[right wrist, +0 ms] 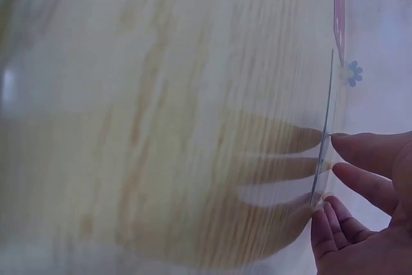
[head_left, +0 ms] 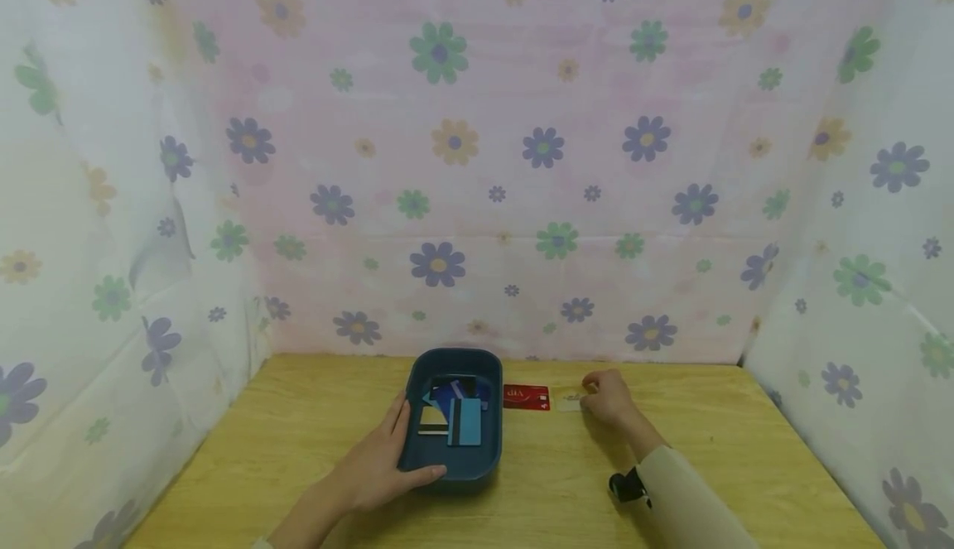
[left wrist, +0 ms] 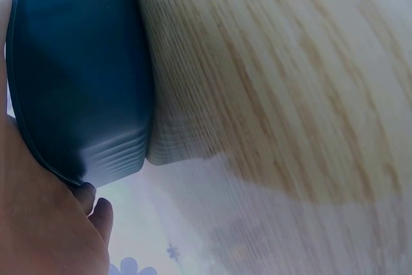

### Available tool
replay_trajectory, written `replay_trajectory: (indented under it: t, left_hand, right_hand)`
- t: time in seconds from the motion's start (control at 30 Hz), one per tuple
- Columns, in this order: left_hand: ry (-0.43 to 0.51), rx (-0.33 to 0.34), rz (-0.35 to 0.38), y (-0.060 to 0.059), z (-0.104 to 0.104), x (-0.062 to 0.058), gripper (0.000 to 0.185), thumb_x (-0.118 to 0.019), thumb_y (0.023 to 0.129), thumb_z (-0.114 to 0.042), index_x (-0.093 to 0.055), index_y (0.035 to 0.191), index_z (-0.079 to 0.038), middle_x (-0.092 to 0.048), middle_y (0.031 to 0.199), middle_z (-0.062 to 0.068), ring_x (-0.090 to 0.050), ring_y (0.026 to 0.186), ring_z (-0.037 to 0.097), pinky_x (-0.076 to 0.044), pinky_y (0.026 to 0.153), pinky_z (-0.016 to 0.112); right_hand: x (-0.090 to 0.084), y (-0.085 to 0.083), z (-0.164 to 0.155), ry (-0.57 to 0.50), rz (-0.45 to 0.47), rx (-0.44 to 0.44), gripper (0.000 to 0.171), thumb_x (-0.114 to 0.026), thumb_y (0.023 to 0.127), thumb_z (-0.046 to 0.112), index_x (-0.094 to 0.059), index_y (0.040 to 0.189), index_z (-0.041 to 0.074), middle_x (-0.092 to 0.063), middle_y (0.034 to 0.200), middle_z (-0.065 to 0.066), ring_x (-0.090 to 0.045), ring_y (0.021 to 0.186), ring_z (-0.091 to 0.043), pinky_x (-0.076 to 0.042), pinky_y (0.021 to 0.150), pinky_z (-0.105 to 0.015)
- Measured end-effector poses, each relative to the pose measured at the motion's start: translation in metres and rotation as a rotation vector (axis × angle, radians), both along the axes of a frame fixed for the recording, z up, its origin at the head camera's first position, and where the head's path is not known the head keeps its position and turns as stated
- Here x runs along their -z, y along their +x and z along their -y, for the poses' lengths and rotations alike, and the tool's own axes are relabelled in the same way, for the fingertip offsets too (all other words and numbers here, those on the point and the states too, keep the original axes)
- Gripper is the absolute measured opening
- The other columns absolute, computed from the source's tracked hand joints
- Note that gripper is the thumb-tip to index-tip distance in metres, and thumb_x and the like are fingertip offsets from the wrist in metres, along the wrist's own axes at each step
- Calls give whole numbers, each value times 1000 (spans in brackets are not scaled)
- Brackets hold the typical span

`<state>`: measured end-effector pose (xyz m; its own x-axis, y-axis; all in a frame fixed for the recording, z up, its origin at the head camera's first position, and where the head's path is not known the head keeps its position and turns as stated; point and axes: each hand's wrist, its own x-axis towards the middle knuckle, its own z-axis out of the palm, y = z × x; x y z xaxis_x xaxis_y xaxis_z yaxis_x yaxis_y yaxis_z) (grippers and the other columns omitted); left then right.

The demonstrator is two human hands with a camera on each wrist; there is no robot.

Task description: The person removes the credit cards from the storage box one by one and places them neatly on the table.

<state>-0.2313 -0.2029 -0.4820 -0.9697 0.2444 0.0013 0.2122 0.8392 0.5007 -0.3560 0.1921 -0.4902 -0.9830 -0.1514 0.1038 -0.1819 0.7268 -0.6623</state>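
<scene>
Floral curtain: I see pale cloth printed with blue, green and yellow flowers, closing the booth on the far side and both flanks.

Worktop: light wood grain, bearing everything listed below.

Tray: dark blue, rounded corners, standing near the middle of the worktop. From the left wrist view I see its outer wall resting on the wood.

Left hand: fingers laid straight along the tray's left wall, thumb stretched along its near rim; it rests against the tray, holding it in place rather than gripping it.

Right hand: on the worktop well to the right of the tray, fingertips touching the edge of a pale card. I cannot tell whether they pinch it or merely press on it.

Cards in the tray: several, overlapping, in blue, teal, black and cream.

Red card: marked VIP, flat on the worktop just beside the tray's right wall.

Pale card: nearly see-through, lying between the red card and the right hand, its right end under the fingertips.
</scene>
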Motion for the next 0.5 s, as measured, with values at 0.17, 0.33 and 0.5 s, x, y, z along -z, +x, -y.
replay_trajectory:
  t: [0.17,0.33,0.5]
  left_hand:
    - [1,-1,2,0,0,-1,126,-63,82,-80,-10,163,-1,-1,171,17,-30,148,48,-36,112,64]
    - [-4,-3,2,1,0,-1,125,-63,82,-80,-11,163,0,-2,171,17,-32,147,49,-37,111,64]
    - [-1,-2,4,1,0,-2,125,-63,82,-80,-11,163,0,-1,171,17,-31,147,49,-36,112,65]
  right_hand:
    - [1,-2,-1,-1,-10,2,33,-70,81,-6,-67,113,-15,-62,120,-34,-53,121,-55,-44,104,-62]
    - [5,-2,-2,9,-44,-1,29,-70,80,-6,-69,108,-14,-65,114,-32,-57,116,-53,-47,102,-60]
    - [8,-3,-3,20,-60,0,28,-71,80,-5,-69,106,-14,-66,111,-30,-59,113,-51,-47,101,-60]
